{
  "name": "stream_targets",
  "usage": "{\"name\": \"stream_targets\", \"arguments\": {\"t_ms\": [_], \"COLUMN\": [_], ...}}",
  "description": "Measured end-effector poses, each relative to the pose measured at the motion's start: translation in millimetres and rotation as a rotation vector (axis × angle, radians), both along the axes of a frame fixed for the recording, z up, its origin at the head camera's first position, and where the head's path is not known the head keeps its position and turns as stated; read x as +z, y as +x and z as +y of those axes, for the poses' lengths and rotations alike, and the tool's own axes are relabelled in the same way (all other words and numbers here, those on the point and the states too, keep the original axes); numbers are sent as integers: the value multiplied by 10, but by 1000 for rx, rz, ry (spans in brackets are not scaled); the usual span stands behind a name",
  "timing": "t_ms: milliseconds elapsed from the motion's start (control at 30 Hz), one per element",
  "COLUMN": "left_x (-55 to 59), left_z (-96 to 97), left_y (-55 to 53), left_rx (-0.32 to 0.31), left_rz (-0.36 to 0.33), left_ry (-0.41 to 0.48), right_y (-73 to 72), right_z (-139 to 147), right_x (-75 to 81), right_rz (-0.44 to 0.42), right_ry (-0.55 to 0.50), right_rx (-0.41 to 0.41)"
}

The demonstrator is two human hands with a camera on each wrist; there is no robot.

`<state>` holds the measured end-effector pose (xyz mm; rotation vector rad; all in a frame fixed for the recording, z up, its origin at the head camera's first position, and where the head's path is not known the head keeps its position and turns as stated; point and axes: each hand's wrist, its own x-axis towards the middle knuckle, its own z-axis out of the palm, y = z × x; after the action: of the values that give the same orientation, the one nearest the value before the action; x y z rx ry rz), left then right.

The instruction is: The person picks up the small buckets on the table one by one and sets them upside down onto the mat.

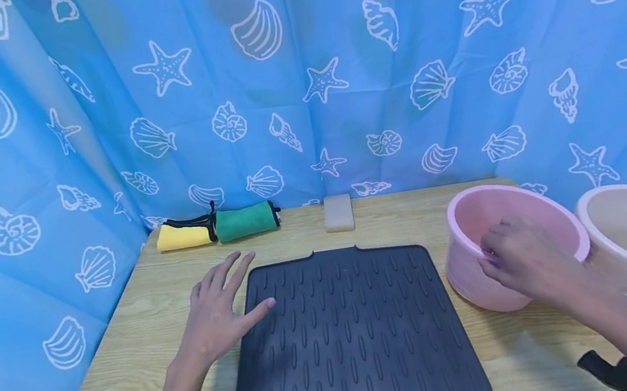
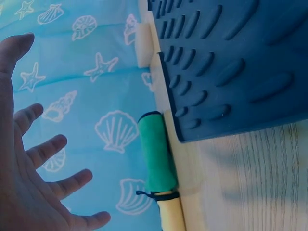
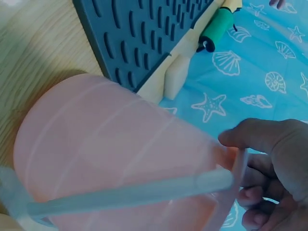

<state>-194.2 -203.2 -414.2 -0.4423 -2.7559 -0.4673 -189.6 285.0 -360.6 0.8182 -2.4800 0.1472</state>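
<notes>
At the right, a pink bucket [image 1: 468,267] stands on the table, and my right hand [image 1: 527,263] grips its rim. In the right wrist view, the thumb lies on the outer side of the bucket [image 3: 106,139] and the curled fingers [image 3: 252,195] are past the rim. A pale handle [image 3: 130,192] hangs across the bucket's side. My left hand [image 1: 214,321] is spread and holds nothing, near the left edge of a dark ribbed mat [image 1: 344,337]. Its fingers are apart in the left wrist view, away from the mat [image 2: 216,62].
A cream bucket [image 1: 626,266] stands right beside the pink one. Along the back lie a rolled green cloth [image 1: 245,221], a rolled yellow cloth [image 1: 182,236] and a small beige block [image 1: 338,213]. A blue shell-patterned curtain [image 1: 300,91] encloses the wooden table [image 1: 136,338].
</notes>
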Motion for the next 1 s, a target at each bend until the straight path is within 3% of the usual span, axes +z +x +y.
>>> {"name": "stream_targets", "arguments": {"t_ms": [367,600,1000], "left_x": [-18,-12,73], "left_z": [-3,12,137], "left_y": [-8,-18,-68], "left_rx": [-15,-27,-44], "left_rz": [22,31,7], "left_ry": [12,25,59], "right_y": [36,89,157], "right_z": [87,133,58], "right_x": [88,205,287], "right_rz": [31,97,114], "right_ry": [-83,-183,-269], "right_rx": [20,17,71]}}
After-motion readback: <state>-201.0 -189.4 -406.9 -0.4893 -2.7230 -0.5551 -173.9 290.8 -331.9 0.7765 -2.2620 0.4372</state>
